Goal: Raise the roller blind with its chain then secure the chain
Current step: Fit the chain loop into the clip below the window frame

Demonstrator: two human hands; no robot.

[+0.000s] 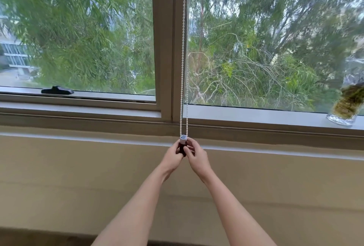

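Observation:
A white beaded chain (183, 58) hangs as a double strand down the window's middle post and ends in a small white chain holder (183, 137) just below the sill. My left hand (173, 157) and my right hand (195, 157) meet under that holder, fingers pinched on its dark lower part, which they mostly hide. The roller blind itself is out of view above; both panes show bare glass with trees behind.
A beige window frame (167, 48) divides two panes. A black window handle (57, 90) lies on the left frame. A glass jar of greenish matter (346, 105) stands on the sill at far right. Below the sill is a plain beige wall (78, 176).

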